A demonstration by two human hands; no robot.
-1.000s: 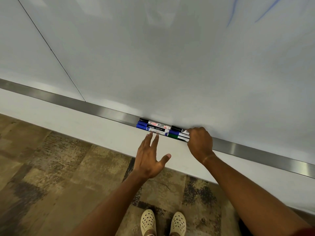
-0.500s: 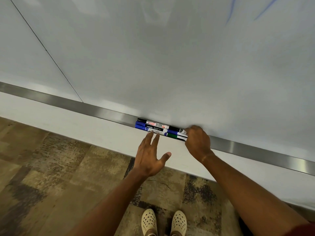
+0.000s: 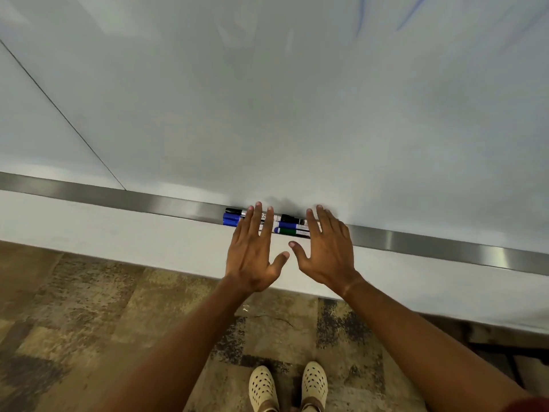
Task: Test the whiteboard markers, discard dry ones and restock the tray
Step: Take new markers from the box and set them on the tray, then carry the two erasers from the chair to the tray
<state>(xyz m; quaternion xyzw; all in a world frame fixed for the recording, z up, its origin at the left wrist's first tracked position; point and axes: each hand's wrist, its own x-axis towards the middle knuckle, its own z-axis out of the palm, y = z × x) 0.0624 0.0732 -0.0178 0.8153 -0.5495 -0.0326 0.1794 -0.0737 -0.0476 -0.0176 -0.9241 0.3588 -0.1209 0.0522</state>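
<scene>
brushed-metal tray runs along the bottom edge of the whiteboard, and a small cluster of whiteboard markers lies in it lengthwise, packed side by side. caps in black, blue and green are visible; the exact count cannot be told, since fingers cover part of the cluster.

hand state: the left hand is flat, fingers straight and close together, laid over the left portion of the markers. the right hand is likewise flat with fingers spread a little, laid over the right end of the cluster. neither hand grips or pinches anything; whether the fingertips press on the barrels or sit just above them cannot be told. both thumbs point inward and nearly meet below the tray.

step in hand, as a judgement: the markers are grouped in the tray and appear to be getting squared up, which fits the restocking stage. faint blue strokes near the top of the board suggest test marks, though their origin is not shown.

next move, if alignment is the aim: light, even downward and inward contact from both hands so the barrels sit parallel against the board edge. the barrels are round and smooth, so uneven pressure could roll one off the front lip of the tray toward the carpeted floor.
</scene>
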